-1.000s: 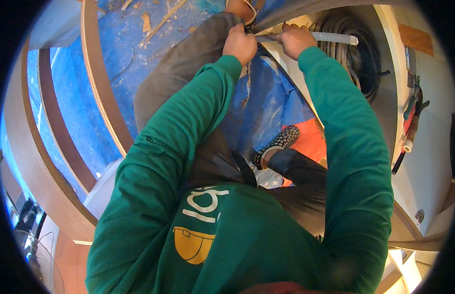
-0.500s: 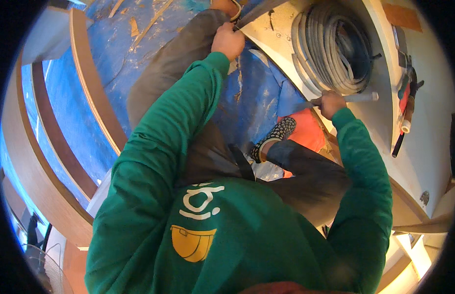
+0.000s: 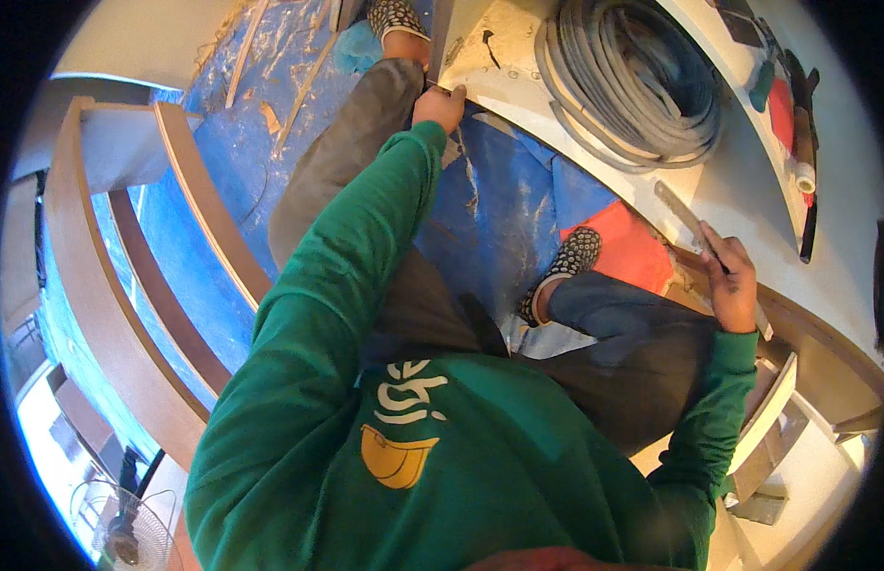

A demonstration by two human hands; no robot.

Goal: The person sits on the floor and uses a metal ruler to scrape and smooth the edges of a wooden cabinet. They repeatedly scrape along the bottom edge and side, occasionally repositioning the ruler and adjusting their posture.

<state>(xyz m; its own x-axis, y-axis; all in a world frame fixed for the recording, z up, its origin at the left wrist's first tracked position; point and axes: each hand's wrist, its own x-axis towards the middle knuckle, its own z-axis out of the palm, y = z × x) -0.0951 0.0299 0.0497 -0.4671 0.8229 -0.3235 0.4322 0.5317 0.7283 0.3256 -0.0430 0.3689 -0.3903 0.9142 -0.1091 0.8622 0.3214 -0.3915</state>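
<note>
Hand, right (image 3: 732, 283): bare, fingers folded closed around a flat, narrow, grey-bladed hand tool (image 3: 683, 211); a pale end shows past the heel of the hand.

Tool, position and axis: raised on the person's right, near the right knee. Long axis runs diagonally in view; blade tip points to upper left, forward and inward, and the pale end points to lower right.

Hand, left (image 3: 440, 109): bare, reached far forward, fingers bent at the near end of a narrow brown wooden board (image 3: 440, 40). Whether it grips the board cannot be told.

Sleeves, green knit: left arm nearly straight, right arm bent at the elbow.

Coil, thick grey hose or cable (image 3: 608, 90): many loops, lying on a cream-coloured panel (image 3: 494, 71), ahead of the blade tip.

Sheeting, crumpled blue plastic (image 3: 451, 224): across the floor, marked with pale dust, thin wooden strips (image 3: 247, 52) on it.

Sheet, flat orange-red (image 3: 628, 252): beside the right foot, which wears a black-and-white patterned covering (image 3: 572, 255).

Slats, curved-looking brown wood (image 3: 212, 209): along the left side.

Fan, wire-caged (image 3: 125, 542): lower left corner.

Tools, mixed red and black (image 3: 802, 133): on a pale ledge, upper right.
</note>
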